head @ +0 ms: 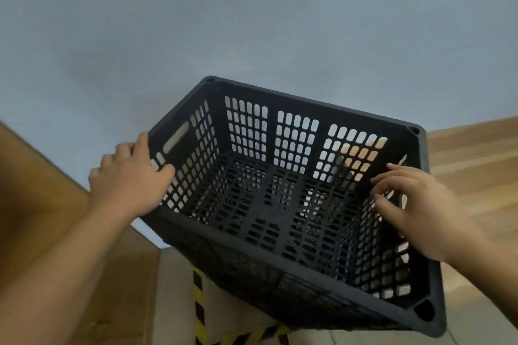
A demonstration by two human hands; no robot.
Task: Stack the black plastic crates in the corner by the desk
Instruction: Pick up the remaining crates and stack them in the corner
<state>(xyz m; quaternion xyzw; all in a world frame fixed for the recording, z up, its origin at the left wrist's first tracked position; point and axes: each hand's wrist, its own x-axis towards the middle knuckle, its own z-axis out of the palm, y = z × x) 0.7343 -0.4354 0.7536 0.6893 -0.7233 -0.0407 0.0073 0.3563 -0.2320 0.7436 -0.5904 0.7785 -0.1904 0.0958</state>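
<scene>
Grey-blue wall (252, 22) fills the upper field behind all other elements. At far left, a brown wooden panel (36, 199) runs diagonally below the wall; whether it belongs to a counter cannot be told. Lower centre-left, a strip of yellow-and-black hazard tape (198, 297) runs along the pale floor (173, 288) and passes under the crate. The left hand (129, 176) grips the left end wall of the black plastic crate (280, 218), with the thumb lying inside against the perforated wall and the remaining fingers curled round the outer side, just below the slotted handle opening (176, 137). The crate is seen from above and is tilted, its open top facing the viewer, its far rim raised toward the wall and its near right corner lowest; its walls and base are pierced by rows of oblong holes, and it holds nothing. What lies directly beneath it is hidden, so whether it rests on another crate cannot be told. The right hand (420, 204) is at the crate's right end wall, fingers bent and spread, their tips touching the inner perforated face; whether they close round the rim cannot be told. At far right, light wooden boards (476, 165) lie behind the crate.
</scene>
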